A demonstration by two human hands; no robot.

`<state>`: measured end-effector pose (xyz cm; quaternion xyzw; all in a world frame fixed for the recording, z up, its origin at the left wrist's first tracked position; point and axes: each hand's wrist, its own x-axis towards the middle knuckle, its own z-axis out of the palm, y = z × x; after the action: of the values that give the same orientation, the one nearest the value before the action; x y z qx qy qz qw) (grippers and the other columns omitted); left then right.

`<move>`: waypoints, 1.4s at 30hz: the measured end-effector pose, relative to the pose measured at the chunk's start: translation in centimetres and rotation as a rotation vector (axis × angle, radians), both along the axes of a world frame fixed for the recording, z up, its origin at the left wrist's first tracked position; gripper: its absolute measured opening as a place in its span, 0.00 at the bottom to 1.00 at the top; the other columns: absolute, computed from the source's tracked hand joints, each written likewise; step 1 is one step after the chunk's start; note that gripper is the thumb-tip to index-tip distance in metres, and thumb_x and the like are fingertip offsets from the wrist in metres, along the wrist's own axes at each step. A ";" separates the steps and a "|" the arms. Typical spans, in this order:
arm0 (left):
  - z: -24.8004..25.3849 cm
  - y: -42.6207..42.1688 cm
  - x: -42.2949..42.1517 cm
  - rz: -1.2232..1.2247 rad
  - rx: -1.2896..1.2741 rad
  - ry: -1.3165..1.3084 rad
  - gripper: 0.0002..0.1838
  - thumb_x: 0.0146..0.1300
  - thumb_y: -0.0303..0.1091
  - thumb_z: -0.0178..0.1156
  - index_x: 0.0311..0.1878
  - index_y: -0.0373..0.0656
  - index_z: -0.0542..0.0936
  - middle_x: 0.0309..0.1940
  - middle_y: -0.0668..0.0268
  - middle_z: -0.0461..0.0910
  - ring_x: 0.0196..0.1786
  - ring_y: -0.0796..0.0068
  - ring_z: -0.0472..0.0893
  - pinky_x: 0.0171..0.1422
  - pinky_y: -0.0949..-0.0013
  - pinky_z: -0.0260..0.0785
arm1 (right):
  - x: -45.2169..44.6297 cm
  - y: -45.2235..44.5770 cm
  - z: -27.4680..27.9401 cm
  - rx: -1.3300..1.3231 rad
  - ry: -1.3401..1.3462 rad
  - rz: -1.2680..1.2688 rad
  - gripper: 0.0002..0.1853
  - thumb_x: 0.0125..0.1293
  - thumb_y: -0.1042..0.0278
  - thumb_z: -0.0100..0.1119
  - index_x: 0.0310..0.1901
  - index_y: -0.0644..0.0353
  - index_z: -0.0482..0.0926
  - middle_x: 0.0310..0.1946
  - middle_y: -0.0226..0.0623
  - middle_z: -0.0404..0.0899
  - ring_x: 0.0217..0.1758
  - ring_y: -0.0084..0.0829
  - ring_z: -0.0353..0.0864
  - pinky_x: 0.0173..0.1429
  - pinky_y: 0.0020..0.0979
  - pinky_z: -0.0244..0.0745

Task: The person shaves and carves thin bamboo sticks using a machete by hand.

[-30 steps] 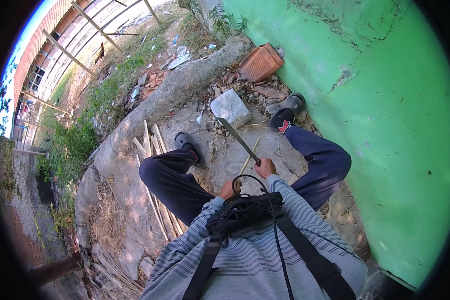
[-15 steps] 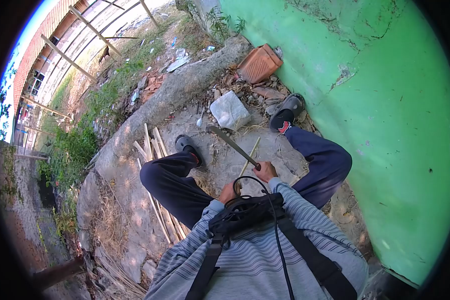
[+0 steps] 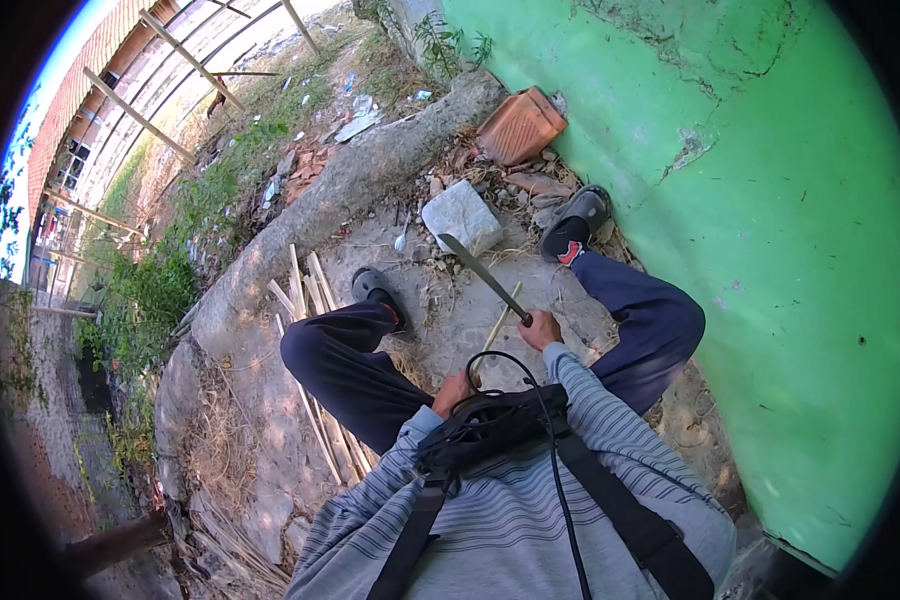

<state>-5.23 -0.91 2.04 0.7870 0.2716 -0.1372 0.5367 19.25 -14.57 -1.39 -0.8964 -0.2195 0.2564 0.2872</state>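
Note:
My right hand (image 3: 540, 330) is closed round the handle of a long machete (image 3: 485, 277), whose blade points up and left toward a pale stone block (image 3: 462, 217). Lower and to the left, my left hand (image 3: 453, 391) is closed on the near end of a thin bamboo strip (image 3: 500, 320). The strip slants up and right, passing by the machete blade near its handle. Black cables and a pouch partly cover my left hand.
Several split bamboo strips (image 3: 320, 415) lie beside and under my left leg. A broken orange roof tile (image 3: 522, 126) leans by the green wall (image 3: 770, 250) at right. A raised concrete edge (image 3: 340, 190) runs diagonally past my feet, with plants (image 3: 150, 290) beyond.
The machete first tilted lower and then rose again. My right hand has moved slightly to the right, away from my left hand, which has shifted slightly left.

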 end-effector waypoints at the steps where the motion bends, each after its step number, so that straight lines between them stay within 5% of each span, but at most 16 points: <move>1: -1.2 0.3 -0.2 0.038 -0.040 -0.008 0.16 0.74 0.41 0.54 0.39 0.37 0.81 0.29 0.54 0.81 0.36 0.54 0.83 0.41 0.53 0.73 | 0.7 0.3 -0.3 -0.025 0.037 -0.034 0.16 0.60 0.55 0.64 0.45 0.55 0.88 0.39 0.52 0.88 0.46 0.55 0.87 0.52 0.51 0.82; 22: -3.7 0.5 -1.8 -0.090 0.206 -0.084 0.16 0.71 0.46 0.57 0.45 0.43 0.83 0.33 0.53 0.86 0.40 0.51 0.86 0.45 0.53 0.75 | 0.4 -0.5 -0.3 0.081 -0.031 0.082 0.15 0.60 0.56 0.66 0.37 0.61 0.86 0.35 0.52 0.86 0.42 0.56 0.87 0.48 0.49 0.80; 28: -1.0 1.0 -1.1 -0.013 -0.036 0.021 0.16 0.66 0.45 0.62 0.46 0.43 0.82 0.35 0.49 0.85 0.42 0.43 0.86 0.45 0.50 0.76 | 1.9 0.3 -1.2 0.045 0.026 -0.055 0.15 0.61 0.55 0.65 0.41 0.58 0.88 0.37 0.52 0.87 0.45 0.55 0.87 0.51 0.50 0.82; 32: -1.4 0.7 -0.8 -0.085 0.108 0.050 0.17 0.63 0.45 0.65 0.46 0.42 0.82 0.36 0.48 0.85 0.45 0.40 0.85 0.46 0.48 0.75 | 0.3 -0.2 -1.4 0.092 -0.018 0.053 0.16 0.60 0.54 0.66 0.44 0.56 0.88 0.38 0.51 0.87 0.45 0.57 0.86 0.52 0.51 0.81; 33: -2.0 0.8 -2.0 -0.126 0.130 -0.145 0.17 0.63 0.46 0.64 0.46 0.41 0.81 0.35 0.48 0.85 0.45 0.39 0.85 0.46 0.47 0.75 | 1.0 -0.1 -0.8 0.010 0.002 0.057 0.17 0.60 0.54 0.66 0.45 0.55 0.88 0.39 0.50 0.88 0.46 0.56 0.87 0.53 0.51 0.82; 42: 0.3 0.6 -0.9 -0.108 0.035 -0.030 0.18 0.63 0.46 0.63 0.45 0.40 0.82 0.34 0.48 0.85 0.45 0.40 0.85 0.47 0.48 0.75 | 3.5 -2.0 -4.1 0.051 -0.015 -0.126 0.17 0.60 0.54 0.67 0.36 0.63 0.86 0.34 0.54 0.87 0.43 0.55 0.88 0.50 0.49 0.81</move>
<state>-6.16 -0.33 2.38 0.8118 0.2229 -0.1496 0.5186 22.79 -16.54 -5.47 -0.9027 -0.1711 0.2253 0.3241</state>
